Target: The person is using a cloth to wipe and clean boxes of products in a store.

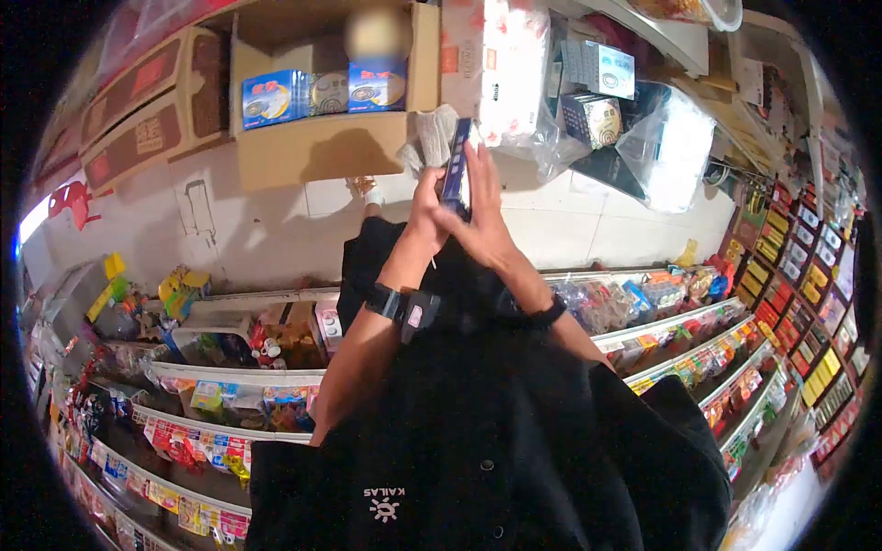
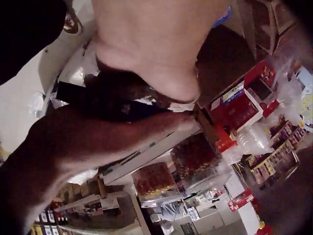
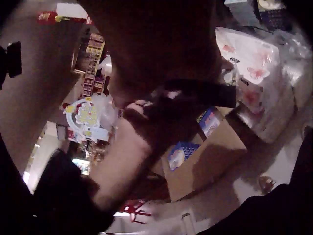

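Observation:
A thin dark blue box [image 1: 457, 165] stands on edge between my two hands, its narrow side with pale squares turned up. My left hand [image 1: 427, 213] grips it from the left, fingers bent against its side. Along its other face lie the fairly straight fingers of my right hand [image 1: 487, 197], with the thumb across the near end. In the left wrist view the dark box [image 2: 112, 105] shows between the two hands. The right wrist view is dim, and the hands hide much of the box there. A grey knitted cloth [image 1: 432, 138] lies just beyond the hands.
An open cardboard carton [image 1: 322, 147] at the back left holds blue boxes [image 1: 273, 98] with coil pictures. Beside it lies a white floral pack [image 1: 514, 69]. Dark boxes [image 1: 593, 119] in plastic sit farther right. Shelves of packaged goods [image 1: 680, 344] flank my body.

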A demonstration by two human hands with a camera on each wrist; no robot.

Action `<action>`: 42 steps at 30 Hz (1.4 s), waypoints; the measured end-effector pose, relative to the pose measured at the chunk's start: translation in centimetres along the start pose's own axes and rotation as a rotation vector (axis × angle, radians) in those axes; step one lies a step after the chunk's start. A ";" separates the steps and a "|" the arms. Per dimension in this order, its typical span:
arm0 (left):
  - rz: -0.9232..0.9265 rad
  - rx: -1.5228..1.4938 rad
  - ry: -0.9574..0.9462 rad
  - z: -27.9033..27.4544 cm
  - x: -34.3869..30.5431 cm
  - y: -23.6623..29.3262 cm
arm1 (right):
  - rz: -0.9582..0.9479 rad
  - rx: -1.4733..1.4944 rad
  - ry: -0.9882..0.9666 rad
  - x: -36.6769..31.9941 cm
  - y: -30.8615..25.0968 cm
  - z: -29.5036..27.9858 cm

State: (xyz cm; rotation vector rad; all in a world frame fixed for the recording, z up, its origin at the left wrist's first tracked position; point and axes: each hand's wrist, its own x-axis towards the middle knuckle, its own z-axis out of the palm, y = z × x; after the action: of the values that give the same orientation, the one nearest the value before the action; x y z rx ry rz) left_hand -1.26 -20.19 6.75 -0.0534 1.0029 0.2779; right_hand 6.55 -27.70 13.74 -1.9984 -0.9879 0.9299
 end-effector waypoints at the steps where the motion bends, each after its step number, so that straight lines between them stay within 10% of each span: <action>1: -0.018 0.063 -0.079 0.5 -2.0 1.7 | -0.002 -0.044 0.030 0.2 -0.4 1.0; 10: 0.056 0.535 -0.248 -1.7 -9.2 7.6 | 0.241 0.763 0.060 4.3 -4.0 4.0; 12: 0.411 0.730 -0.206 -0.9 -8.9 8.1 | 0.270 0.840 0.000 2.9 -5.8 4.7; 18: 0.300 0.637 -0.251 0.8 -9.9 8.7 | 0.269 0.716 0.066 1.1 -10.9 5.2; 22: 0.499 0.952 -0.273 2.0 -11.9 7.0 | 0.389 1.247 0.100 3.4 -2.4 4.5; 26: 0.491 1.023 -0.309 3.2 -12.4 7.0 | 0.344 1.300 -0.006 2.3 -5.8 2.2; 28: 0.690 1.070 -0.207 3.3 -10.0 6.2 | 0.237 1.023 0.093 1.4 -7.9 1.7; 30: 0.501 0.998 -0.114 2.9 -5.8 5.5 | 0.134 0.748 0.137 0.7 -9.4 1.0; 32: 0.525 0.903 -0.307 1.9 -1.4 4.8 | 0.119 0.590 0.121 0.0 -10.5 0.7; 42: 0.534 0.743 -0.212 4.1 -8.3 2.1 | 0.415 0.724 0.263 1.2 -6.8 -2.1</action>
State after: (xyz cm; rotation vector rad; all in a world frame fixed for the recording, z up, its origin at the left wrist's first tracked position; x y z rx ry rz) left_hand -2.61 -19.19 16.12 0.9117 0.8430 0.3708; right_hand 6.55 -24.18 20.04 -1.6409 -0.0458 1.0166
